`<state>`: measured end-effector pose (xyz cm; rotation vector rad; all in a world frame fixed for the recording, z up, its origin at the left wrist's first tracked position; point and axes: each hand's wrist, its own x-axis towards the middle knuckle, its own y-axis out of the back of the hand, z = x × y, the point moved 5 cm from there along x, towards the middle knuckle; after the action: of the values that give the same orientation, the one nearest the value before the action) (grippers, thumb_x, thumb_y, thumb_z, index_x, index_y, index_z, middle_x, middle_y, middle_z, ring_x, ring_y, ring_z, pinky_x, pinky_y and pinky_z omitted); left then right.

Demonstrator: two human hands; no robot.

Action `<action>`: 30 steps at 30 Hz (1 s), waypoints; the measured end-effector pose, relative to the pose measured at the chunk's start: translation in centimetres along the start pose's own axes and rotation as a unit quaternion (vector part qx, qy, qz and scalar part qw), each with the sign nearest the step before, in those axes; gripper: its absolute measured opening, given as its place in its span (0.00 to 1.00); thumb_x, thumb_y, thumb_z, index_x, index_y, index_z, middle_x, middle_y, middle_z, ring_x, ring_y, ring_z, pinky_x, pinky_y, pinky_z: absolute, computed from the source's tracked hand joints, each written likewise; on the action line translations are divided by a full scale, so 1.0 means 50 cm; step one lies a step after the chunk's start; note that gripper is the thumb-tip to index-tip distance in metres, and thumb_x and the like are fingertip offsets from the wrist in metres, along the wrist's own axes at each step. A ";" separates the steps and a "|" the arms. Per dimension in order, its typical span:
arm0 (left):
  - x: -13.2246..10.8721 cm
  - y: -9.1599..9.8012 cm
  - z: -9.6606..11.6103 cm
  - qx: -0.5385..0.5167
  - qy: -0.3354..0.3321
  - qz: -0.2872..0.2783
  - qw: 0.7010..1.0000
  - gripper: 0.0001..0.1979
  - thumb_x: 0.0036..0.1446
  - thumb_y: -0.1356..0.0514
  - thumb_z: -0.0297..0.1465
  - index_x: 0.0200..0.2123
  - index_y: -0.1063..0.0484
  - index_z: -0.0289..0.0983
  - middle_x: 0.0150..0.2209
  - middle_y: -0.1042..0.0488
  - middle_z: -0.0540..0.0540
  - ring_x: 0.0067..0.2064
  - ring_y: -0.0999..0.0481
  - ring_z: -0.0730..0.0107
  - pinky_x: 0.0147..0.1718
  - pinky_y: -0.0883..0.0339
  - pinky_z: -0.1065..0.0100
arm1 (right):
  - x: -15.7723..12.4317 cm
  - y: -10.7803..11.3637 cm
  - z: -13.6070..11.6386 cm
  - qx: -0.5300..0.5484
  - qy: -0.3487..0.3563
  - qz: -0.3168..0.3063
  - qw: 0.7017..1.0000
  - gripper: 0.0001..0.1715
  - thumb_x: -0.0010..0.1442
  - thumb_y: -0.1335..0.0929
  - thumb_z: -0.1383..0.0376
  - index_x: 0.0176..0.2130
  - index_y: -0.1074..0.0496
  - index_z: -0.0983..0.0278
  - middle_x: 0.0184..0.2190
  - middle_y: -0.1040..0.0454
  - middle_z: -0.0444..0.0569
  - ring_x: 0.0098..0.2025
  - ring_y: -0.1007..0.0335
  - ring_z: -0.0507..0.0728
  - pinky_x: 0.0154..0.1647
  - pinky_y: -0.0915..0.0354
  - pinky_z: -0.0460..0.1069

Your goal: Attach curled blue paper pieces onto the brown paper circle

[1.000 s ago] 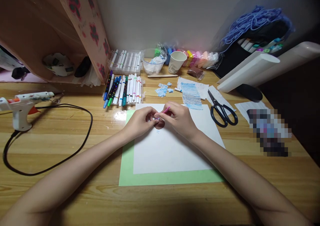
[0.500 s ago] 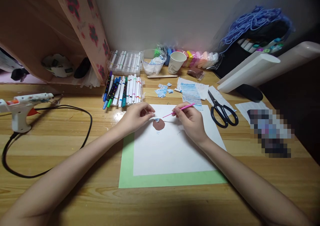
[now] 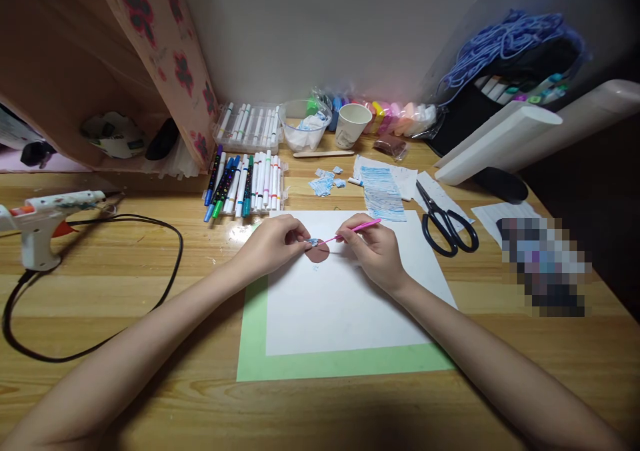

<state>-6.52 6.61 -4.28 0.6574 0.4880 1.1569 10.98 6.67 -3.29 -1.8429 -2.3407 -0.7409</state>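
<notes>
A flat brown clay-like disc (image 3: 318, 254) lies on a white sheet of paper (image 3: 350, 311), which rests on a larger green sheet (image 3: 345, 364). At the disc's upper left edge is a small blue-and-white paper scrap (image 3: 313, 242). My left hand (image 3: 283, 241) pinches at this scrap, thumb and forefinger closed beside the disc. In a pen-like grip, my right hand (image 3: 373, 248) holds a thin pink stick tool (image 3: 361, 225). Its fine tip reaches down to the scrap and the disc's upper edge; contact is too small to make out.
Torn blue-and-white paper pieces (image 3: 323, 183), a blue-coloured paper strip (image 3: 383, 191) and black scissors (image 3: 445, 221) lie beyond the sheets. Markers (image 3: 247, 181), a paper cup (image 3: 353, 124) and a clear bowl (image 3: 306, 131) stand behind. At left is a glue gun (image 3: 45, 224) with its looped cord.
The pink tool's tip has come down and left onto the scrap at the disc. My left fingertips have lowered to the scrap's edge, and my right hand has shifted slightly left.
</notes>
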 end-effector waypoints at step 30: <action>0.176 0.018 0.024 0.187 0.040 0.097 0.977 0.07 0.55 0.42 0.33 0.35 0.31 0.35 0.37 0.26 0.40 0.40 0.29 0.59 0.37 0.38 0.64 | -0.026 0.149 0.066 0.076 -0.084 0.077 0.991 0.14 0.65 0.40 0.59 0.39 0.29 0.62 0.36 0.25 0.49 0.35 0.29 0.53 0.38 0.32 0.50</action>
<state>-3.39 14.88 -2.99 1.0036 0.7325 1.2916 19.06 8.07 -4.23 -2.0616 -2.2417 -0.3934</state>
